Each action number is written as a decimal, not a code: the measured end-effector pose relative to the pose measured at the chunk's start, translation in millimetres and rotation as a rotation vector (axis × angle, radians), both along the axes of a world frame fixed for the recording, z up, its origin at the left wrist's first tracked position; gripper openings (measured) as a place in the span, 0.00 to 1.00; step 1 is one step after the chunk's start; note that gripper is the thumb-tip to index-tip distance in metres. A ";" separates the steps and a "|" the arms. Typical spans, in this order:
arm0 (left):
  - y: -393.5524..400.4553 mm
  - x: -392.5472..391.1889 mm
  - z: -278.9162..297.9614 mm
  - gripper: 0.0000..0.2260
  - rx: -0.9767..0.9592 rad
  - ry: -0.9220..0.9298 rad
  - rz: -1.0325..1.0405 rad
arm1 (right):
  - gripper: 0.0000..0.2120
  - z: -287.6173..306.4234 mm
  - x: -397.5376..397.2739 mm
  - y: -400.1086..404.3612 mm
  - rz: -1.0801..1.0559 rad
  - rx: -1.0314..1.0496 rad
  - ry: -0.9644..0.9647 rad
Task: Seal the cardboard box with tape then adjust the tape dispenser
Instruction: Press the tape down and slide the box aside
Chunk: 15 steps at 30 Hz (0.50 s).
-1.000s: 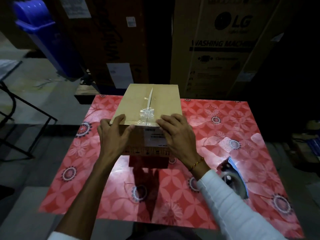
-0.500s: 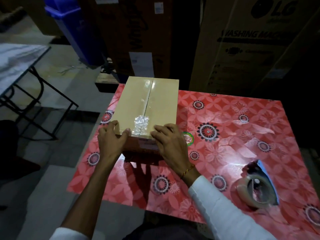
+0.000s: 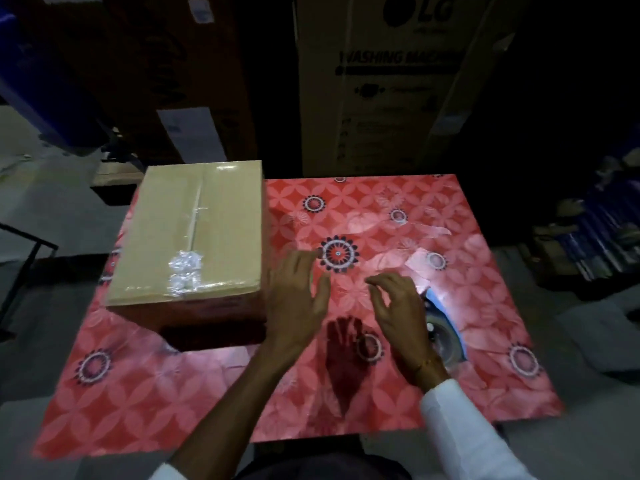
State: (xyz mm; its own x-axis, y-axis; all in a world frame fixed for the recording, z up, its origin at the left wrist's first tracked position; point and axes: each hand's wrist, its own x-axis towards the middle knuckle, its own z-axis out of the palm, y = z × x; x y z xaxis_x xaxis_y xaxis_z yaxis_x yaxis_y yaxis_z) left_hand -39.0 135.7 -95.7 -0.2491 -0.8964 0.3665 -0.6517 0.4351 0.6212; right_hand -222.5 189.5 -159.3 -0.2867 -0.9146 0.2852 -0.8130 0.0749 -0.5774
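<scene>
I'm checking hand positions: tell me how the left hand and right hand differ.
The left hand has its fingers spread flat, next to the box; the right hand has its fingers curled, beside the tape dispenser. The right wrist wears a bracelet; the left is bare. Both are empty, above the table.

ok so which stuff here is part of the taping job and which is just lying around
Part of the job:
- cardboard box, taped along its top seam
- tape dispenser, half hidden behind the right hand
- left hand, open and empty

Just lying about:
- LG washing machine carton behind the table
- red patterned table cover
</scene>
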 end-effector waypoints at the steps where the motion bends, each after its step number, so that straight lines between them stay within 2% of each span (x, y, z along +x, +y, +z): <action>1: 5.1 -15.8 -7.2 0.13 0.038 0.008 -0.057 | 0.09 -3.2 -18.6 9.5 -0.063 0.024 0.014; 4: 17.6 -54.6 -33.4 0.12 0.222 0.033 -0.177 | 0.11 -10.2 -65.0 33.1 -0.212 0.130 0.000; 7: 26.3 -84.3 -60.3 0.13 0.478 -0.004 -0.246 | 0.13 -18.4 -95.1 46.7 -0.269 0.241 -0.051; 10: 32.2 -110.8 -78.2 0.13 0.648 -0.077 -0.296 | 0.19 -26.0 -113.7 46.3 -0.249 0.359 -0.126; 13: 38.3 -131.5 -86.4 0.15 0.763 -0.115 -0.308 | 0.30 -32.5 -121.6 38.6 -0.162 0.535 -0.221; 15: 42.9 -142.4 -90.4 0.15 0.829 -0.114 -0.304 | 0.32 -37.9 -124.9 33.4 -0.104 0.607 -0.286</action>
